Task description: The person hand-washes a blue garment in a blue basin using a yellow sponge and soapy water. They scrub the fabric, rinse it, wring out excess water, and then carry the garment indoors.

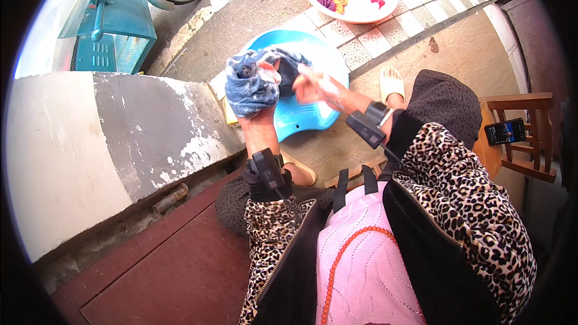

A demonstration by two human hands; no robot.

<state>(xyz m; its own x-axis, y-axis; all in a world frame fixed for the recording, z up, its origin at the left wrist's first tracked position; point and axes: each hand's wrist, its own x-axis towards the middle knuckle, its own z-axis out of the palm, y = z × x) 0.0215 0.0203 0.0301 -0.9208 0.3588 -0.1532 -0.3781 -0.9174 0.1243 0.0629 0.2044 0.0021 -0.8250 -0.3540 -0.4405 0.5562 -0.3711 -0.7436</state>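
Observation:
A bunched blue patterned cloth [250, 88] is wrapped over my left hand [267, 115], which is raised above the left side of a blue plastic basin [332, 110]. The cloth hides most of my left fingers, and a dark part of it hangs over the basin. My right hand [314, 86] is just right of the cloth, above the basin; it is blurred, with its fingers curled, and whether it pinches the cloth's edge cannot be told. Ridges like a washboard's show at the basin's near side.
An orange basin [311, 2] with purple, orange and red cloths stands on tiles beyond. A low wall [149, 122] is at left, with a teal vehicle [115, 31] behind it. A wooden chair [492, 153] at right bears a phone [505, 131]. A yellow object touches the basin's left side.

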